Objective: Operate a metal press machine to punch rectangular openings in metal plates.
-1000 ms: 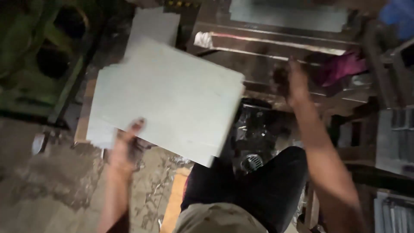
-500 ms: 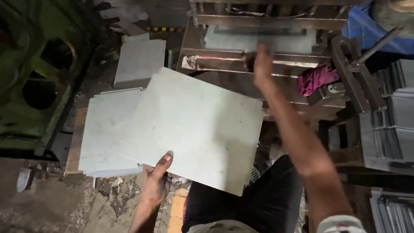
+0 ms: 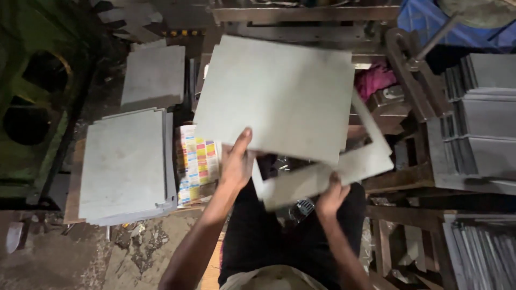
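Note:
My left hand (image 3: 236, 161) grips the near edge of a large grey metal sheet (image 3: 279, 94), held flat over the machine bed ahead of me. My right hand (image 3: 330, 196) grips a grey cut-out frame piece (image 3: 355, 164), an L-shaped strip that sticks out below and to the right of the sheet. The frame's upper part is hidden under the sheet. My dark-trousered legs (image 3: 269, 236) are below both hands.
A stack of grey sheets (image 3: 126, 166) lies on the left, a smaller stack (image 3: 153, 75) behind it. A colourful printed paper (image 3: 196, 161) sits beside the stack. Pink cloth (image 3: 373, 78) lies on the machine. More sheet stacks (image 3: 481, 123) stand at right, a green machine (image 3: 32, 91) at far left.
The sheet has moved from the left stack forward over the machine bed. My right hand came back from the machine and now holds the cut-out frame piece.

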